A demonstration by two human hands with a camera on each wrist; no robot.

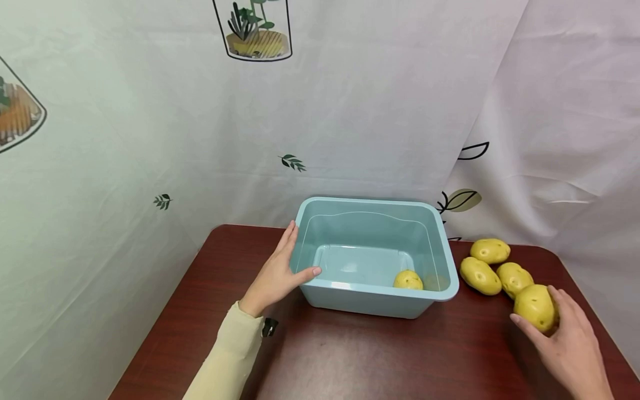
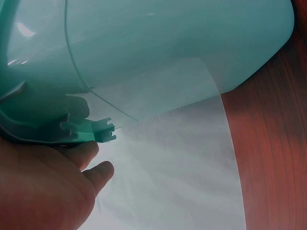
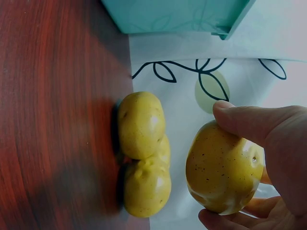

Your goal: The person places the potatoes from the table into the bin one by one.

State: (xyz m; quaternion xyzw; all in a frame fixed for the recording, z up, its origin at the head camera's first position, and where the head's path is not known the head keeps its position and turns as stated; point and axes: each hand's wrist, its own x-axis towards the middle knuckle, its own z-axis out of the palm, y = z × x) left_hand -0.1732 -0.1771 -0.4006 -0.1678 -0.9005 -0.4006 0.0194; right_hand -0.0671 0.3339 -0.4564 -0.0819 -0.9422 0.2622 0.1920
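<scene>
A light blue plastic tub (image 1: 370, 304) stands on the table with one yellow potato (image 1: 409, 279) inside, near its front right corner. My left hand (image 1: 277, 272) rests against the tub's front left corner, fingers straight along the left side and thumb across the front rim. In the left wrist view, fingertips (image 2: 101, 175) show below the rim. On the right, my right hand (image 1: 570, 339) grips another potato (image 3: 224, 167) between thumb and fingers, and the right wrist view shows it raised off the table. Beyond it lie three more potatoes (image 1: 480, 276) close together, right of the tub.
The dark red-brown table (image 1: 365, 355) has rounded back corners. Close behind it hangs a pale cloth (image 1: 370, 111) printed with leaves and plant jars, which also covers both sides. The tub's back edge stands near this cloth.
</scene>
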